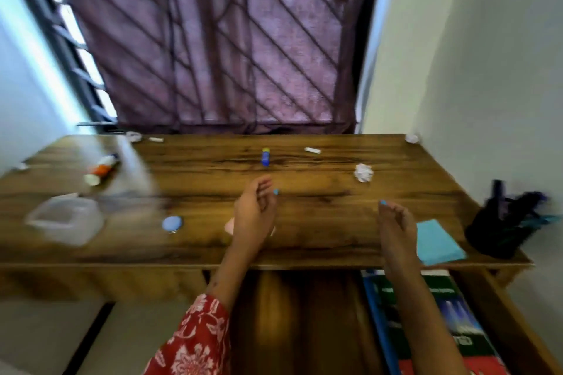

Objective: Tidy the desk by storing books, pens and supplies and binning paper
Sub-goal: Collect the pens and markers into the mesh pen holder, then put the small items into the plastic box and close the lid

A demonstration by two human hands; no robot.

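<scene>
— Where are the supplies now?

— Spread over the desk point(304, 222). A glue stick point(265, 157) lies near the middle toward the back, a paper ball point(363, 172) to its right, and a second ball point(412, 138) sits at the far right corner. A small white piece point(312, 150) lies between the stick and that corner; I cannot tell what it is.

— And your hands?

— Both hang over the front half of the desk and hold nothing. My left hand point(256, 210) has its fingers loosely curled, palm turned inward. My right hand point(396, 222) has its fingers relaxed and pointing away from me.

— What is near them?

— A blue pad point(438, 242) lies just beside my right hand, and a black pen holder point(499, 228) stands at the right edge. On the left there is a round blue lid point(172, 224), a clear tub point(65, 221) and an orange and white tube point(102, 169), all blurred.

— And the books?

— A stack of books point(432, 323) lies in the open drawer point(499, 329) under the desk's right side.
</scene>
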